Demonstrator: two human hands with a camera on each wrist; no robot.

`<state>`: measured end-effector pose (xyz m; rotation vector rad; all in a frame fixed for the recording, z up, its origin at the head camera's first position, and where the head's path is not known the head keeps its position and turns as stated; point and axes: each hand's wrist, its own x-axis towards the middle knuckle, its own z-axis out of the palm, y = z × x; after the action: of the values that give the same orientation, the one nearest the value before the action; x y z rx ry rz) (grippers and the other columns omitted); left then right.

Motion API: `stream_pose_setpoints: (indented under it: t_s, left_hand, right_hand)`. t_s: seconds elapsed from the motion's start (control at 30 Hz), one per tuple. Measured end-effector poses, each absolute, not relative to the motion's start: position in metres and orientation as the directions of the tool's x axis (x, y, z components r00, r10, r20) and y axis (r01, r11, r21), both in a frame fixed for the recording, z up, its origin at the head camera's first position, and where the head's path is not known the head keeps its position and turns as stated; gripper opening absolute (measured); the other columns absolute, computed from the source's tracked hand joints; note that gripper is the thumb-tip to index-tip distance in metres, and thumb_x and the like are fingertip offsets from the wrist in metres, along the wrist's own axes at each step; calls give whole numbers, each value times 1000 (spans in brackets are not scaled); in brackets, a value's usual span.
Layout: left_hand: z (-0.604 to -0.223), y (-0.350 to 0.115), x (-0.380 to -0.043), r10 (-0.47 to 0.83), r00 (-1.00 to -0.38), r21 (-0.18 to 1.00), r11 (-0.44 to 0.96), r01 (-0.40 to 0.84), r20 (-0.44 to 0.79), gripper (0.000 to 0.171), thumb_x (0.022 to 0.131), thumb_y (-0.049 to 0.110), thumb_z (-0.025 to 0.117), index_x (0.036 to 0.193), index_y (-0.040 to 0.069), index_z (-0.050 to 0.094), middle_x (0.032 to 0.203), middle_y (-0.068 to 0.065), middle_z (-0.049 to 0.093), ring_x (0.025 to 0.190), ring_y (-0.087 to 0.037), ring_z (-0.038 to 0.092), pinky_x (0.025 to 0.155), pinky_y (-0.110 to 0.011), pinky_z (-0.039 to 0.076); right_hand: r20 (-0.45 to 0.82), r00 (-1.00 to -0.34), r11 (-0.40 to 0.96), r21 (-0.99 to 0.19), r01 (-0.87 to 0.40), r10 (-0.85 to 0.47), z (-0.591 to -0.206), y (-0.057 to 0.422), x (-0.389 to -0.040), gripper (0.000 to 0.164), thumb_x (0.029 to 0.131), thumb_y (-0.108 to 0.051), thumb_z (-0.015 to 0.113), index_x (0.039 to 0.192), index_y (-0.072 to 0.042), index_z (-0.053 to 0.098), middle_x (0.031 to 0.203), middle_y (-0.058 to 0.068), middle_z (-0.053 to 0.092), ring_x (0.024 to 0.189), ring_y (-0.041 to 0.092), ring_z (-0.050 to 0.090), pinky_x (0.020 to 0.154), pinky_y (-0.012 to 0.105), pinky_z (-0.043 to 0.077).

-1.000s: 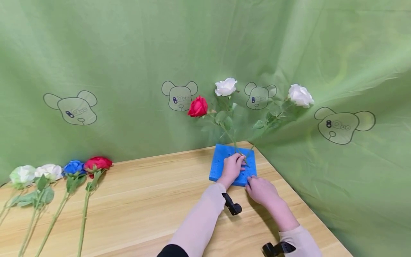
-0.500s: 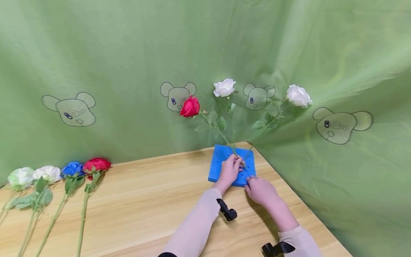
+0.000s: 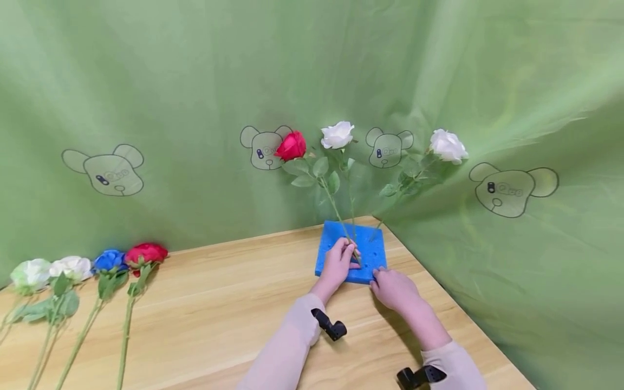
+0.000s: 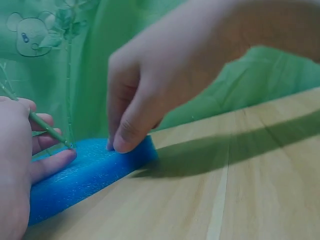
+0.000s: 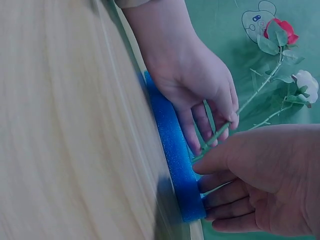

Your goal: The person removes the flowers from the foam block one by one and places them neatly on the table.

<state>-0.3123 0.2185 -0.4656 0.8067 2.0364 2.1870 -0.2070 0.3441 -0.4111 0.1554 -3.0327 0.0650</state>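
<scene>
Head: over the foam [image 3: 369, 259], the left hand [image 3: 336, 264] pinches the red rose [image 3: 291, 146] by its stem [image 3: 336, 211]. Left wrist: the right hand [image 4: 147, 85] pinches the foam's corner. Right wrist: a white rose [image 5: 306, 86] leans above the foam.

The block [image 3: 331, 233] looks like pitted foam, the table [image 3: 219, 303] smooth wood.

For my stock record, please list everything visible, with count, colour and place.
Curtain: 1, green, background
Bear faces: 4, dark-outlined, on curtain
Table: 1, light wood, foreground
Foam block: 1, blue, on table
Standing roses: 2, white, in foam block
Held rose: 1, red, at foam block
Lying flowers: 4, white-green, white, blue, red, table's left
Sleeves: 2, pale, lower edge
Wrist cameras: 2, black, on sleeves
Left hand: 1, on held rose's stem
Right hand: 1, on foam block
</scene>
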Motion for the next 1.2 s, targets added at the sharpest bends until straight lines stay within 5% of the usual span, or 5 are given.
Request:
stream_pose_setpoints:
  t_s: [0.37, 0.77, 1.2]
  left_hand:
    - [-465, 188, -305, 343, -863, 924, -42, 379, 370, 21, 104, 15, 46, 97, 0, 59, 92, -16, 67, 83, -17, 66, 75, -26, 59]
    - [-465, 157, -288, 376, -879, 956, -91, 279, 293, 26, 104, 7, 43, 107, -15, 57, 101, -30, 64, 97, -37, 66, 87, -37, 60]
    - [-447, 111, -254, 406, -851, 941, -87, 328, 334, 26, 102, 5, 46, 117, -12, 59, 97, -32, 65, 96, -46, 65, 86, -45, 59]
  right_hand:
    - [84, -991, 993, -49, -110, -106, -408, 343, -210, 37, 93, -18, 60, 121, 7, 63, 122, 33, 61, 101, 48, 64, 82, 58, 56]
    - [51, -993, 992, -62, -109, -106, -408, 341, -210, 39, 94, -18, 59, 123, 7, 62, 125, 33, 60, 105, 49, 63, 86, 58, 55]
    - [69, -990, 991, -53, -123, -120, -410, 343, -210, 38, 93, -17, 59, 121, 9, 62, 124, 34, 59, 105, 50, 62, 86, 58, 55]
